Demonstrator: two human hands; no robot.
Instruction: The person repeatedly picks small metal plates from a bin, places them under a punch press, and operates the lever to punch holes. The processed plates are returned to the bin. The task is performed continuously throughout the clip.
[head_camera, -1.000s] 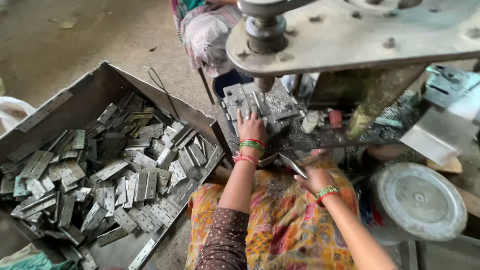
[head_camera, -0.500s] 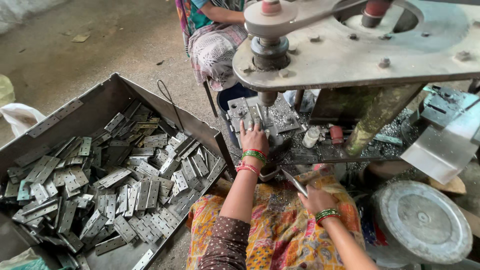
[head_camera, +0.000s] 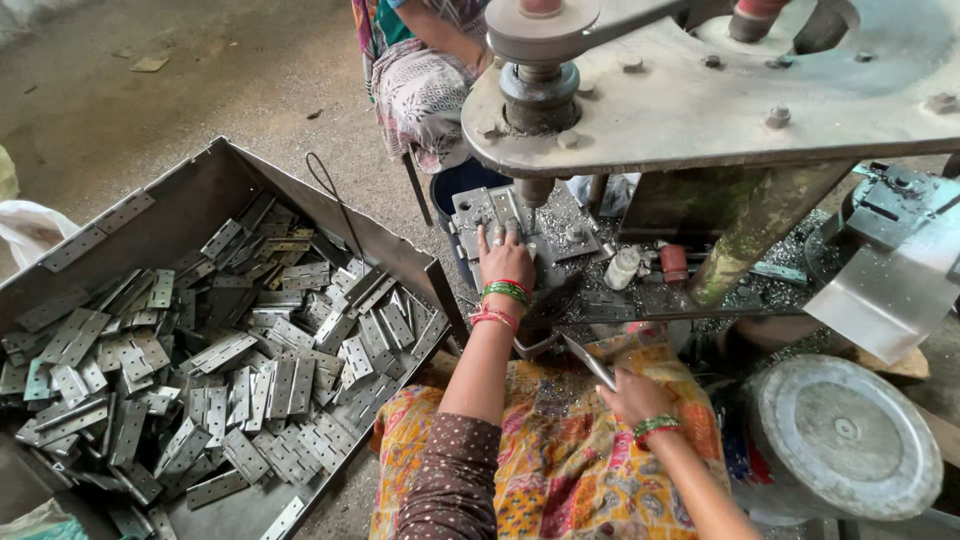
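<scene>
A: Where is the left hand (head_camera: 507, 262)?

B: It lies flat, fingers spread, pressed on a grey metal hinge plate (head_camera: 492, 215) that sits on the press bed, right under the round vertical ram (head_camera: 536, 190) of the heavy grey steel press machine (head_camera: 720, 90). Green and red bangles circle that wrist.

A: Is it gripping the plate?

B: No, it holds it down with the fingertips; the palm is open.

A: And the right hand (head_camera: 634, 394)?

B: It rests over the lap, on the yellow and orange patterned cloth (head_camera: 560, 450), fingers closed around a thin flat strip of grey metal (head_camera: 588, 361) that points up toward the worktop.

A: What is on the worktop (head_camera: 640, 300)?

B: Metal shavings, a small white cylinder (head_camera: 622, 268) and a small red cylinder (head_camera: 674, 262) just beside each other.

A: To the left?

B: A big open grey metal bin (head_camera: 190, 200) on the floor, filled with a loose heap of flat grey hinges (head_camera: 230, 370).

A: To the right?

B: A round grey metal lid (head_camera: 845, 435), near the right forearm.

A: Anyone else?

B: Another person in patterned cloth (head_camera: 420, 80) sits beyond the machine; their hands cannot be made out.
</scene>
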